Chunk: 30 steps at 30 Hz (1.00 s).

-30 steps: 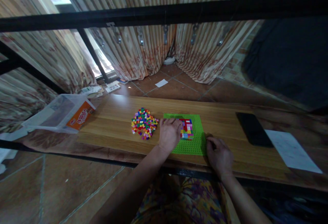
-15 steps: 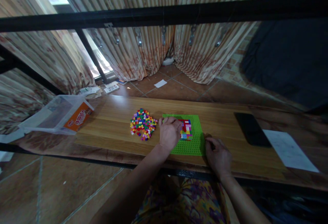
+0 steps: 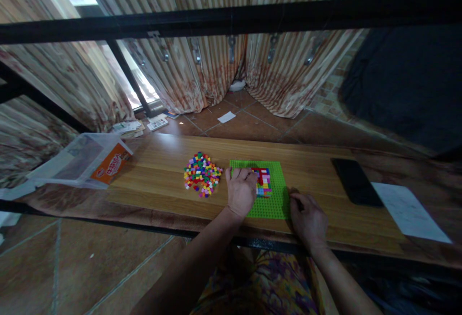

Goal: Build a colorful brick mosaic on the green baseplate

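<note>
A green studded baseplate [image 3: 269, 209] lies on the wooden board, with a block of multicoloured toy bricks [image 3: 265, 185] built on it, red along its far side. My left hand [image 3: 241, 192] reaches over the left part of that block, fingers curled down and closed. Whatever is between its fingertips is hidden. At the plate's right edge sits my right hand [image 3: 309, 220], its fingers bent in and closed near the rim; I cannot make out what they hold, if anything. Left of the plate is a loose pile of small coloured bricks [image 3: 202, 174].
A clear plastic box [image 3: 81, 161] with an orange label stands at the board's left end. On the right lie a black phone-like slab [image 3: 355, 182] and a white paper sheet [image 3: 409, 211]. A black metal bar [image 3: 231, 19] crosses in front of the curtains [image 3: 202, 74].
My left hand has shifted slightly to the right over the brick block. My right hand stays at the plate's edge, and the pile looks the same.
</note>
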{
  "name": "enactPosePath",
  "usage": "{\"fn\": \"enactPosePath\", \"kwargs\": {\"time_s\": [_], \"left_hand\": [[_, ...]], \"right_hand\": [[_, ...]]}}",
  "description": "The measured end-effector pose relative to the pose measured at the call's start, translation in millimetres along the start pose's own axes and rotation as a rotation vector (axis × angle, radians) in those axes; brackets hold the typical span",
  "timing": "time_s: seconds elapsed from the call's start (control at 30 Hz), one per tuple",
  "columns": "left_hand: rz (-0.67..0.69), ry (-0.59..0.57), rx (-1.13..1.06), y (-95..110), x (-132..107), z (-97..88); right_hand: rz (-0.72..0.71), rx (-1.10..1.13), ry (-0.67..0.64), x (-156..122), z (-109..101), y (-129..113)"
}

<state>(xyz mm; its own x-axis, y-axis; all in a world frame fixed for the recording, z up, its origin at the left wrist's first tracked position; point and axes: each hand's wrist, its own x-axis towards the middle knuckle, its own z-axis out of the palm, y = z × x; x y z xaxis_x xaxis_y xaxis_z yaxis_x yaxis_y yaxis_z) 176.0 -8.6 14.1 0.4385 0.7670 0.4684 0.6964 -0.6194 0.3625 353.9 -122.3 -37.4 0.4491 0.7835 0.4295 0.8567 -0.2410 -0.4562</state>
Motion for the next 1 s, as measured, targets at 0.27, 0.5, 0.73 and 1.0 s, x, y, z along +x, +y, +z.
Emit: {"fn": "enactPosePath", "kwargs": {"time_s": [0.27, 0.5, 0.73, 1.0], "left_hand": [[0.059, -0.058, 0.063, 1.4, -5.4, -1.6], [0.079, -0.086, 0.069, 1.3, -9.1, -6.7], [-0.059, 0.029, -0.022, -11.1, -16.7, -27.4], [-0.269, 0.164, 0.015, -78.0, -68.8, -66.0]], "right_hand": [[0.008, 0.0, 0.013, -0.2, 0.3, -0.7], [0.008, -0.004, 0.011, 0.0, -0.4, -1.8], [0.019, -0.027, -0.002, -0.2, -0.6, -0.8], [-0.009, -0.018, 0.02, -1.6, 1.2, 4.4]]}}
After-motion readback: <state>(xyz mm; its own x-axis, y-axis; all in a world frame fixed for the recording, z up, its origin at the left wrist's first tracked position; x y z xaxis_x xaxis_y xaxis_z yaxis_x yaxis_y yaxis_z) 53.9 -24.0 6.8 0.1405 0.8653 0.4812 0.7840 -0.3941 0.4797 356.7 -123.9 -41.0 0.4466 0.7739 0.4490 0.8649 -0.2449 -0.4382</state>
